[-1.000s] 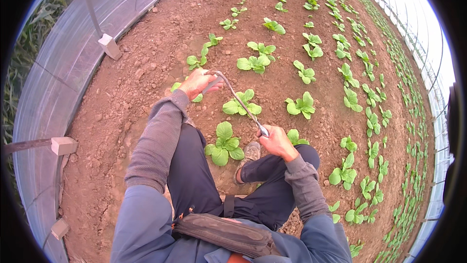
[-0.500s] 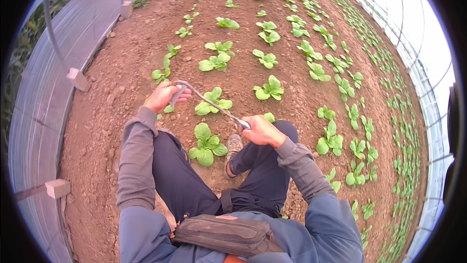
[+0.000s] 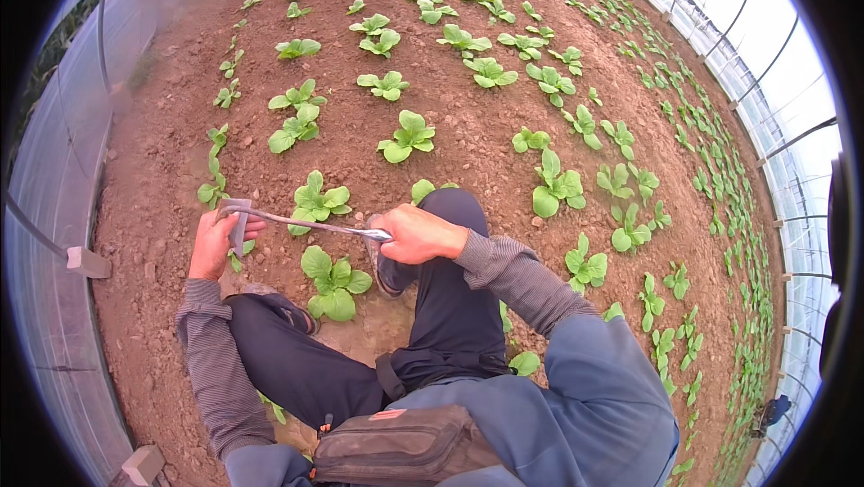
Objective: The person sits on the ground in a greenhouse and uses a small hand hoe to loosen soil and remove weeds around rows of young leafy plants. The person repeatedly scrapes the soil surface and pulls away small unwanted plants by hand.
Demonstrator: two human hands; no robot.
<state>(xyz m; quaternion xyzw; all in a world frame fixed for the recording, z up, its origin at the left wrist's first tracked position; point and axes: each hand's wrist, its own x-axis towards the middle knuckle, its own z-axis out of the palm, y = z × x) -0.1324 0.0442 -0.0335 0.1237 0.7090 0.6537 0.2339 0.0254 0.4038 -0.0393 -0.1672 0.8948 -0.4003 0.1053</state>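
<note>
A small hand hoe (image 3: pixel 306 223) with a thin bent metal neck lies across in front of me. My right hand (image 3: pixel 423 233) wraps round its handle end just behind the silvery socket, above my raised knee; the grip itself is hidden in the fist. At the other end, my left hand (image 3: pixel 212 242) holds the flat grey blade (image 3: pixel 239 224), with fingertips showing past its edge. Below the neck grows a broad-leaved green seedling (image 3: pixel 335 285), between my feet. Another seedling (image 3: pixel 317 202) stands just behind the neck, partly covered by it.
Rows of leafy seedlings (image 3: pixel 407 136) run away over brown soil (image 3: pixel 180 154). On the left stands a clear plastic wall (image 3: pixel 58 307) with a block (image 3: pixel 88 262) at its foot. Hoops line the right wall (image 3: pixel 792 217). A dark bag (image 3: pixel 396 446) sits at my waist.
The view has swung right, so hands and plants appear farther left. The hoe lies more level now, its blade turned more upright beside my left fingers. Both hands keep their hold.
</note>
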